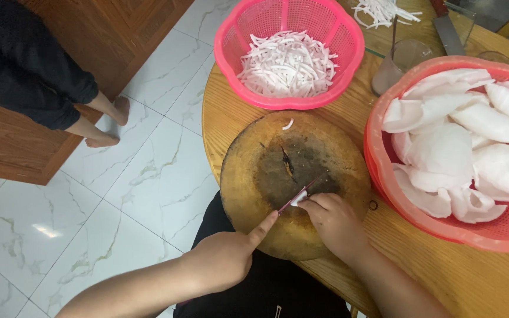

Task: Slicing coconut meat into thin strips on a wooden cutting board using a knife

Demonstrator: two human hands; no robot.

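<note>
My left hand (226, 254) grips a knife (294, 198) with a reddish blade, forefinger stretched along its back. The blade rests on a small white coconut piece (300, 196) near the front of a round, dark-stained wooden chopping board (266, 159). My right hand (334, 221) presses fingertips down on that piece, right beside the blade. One loose white strip (288, 124) lies at the board's far edge.
A pink basket (231, 35) of white strips stands behind the board. At the right, a red-orange basket (378, 171) holds large white coconut pieces. A glass (399, 62), a cleaver (446, 26) and more strips sit farther back. Another person's bare feet (110, 121) stand on the tiled floor at left.
</note>
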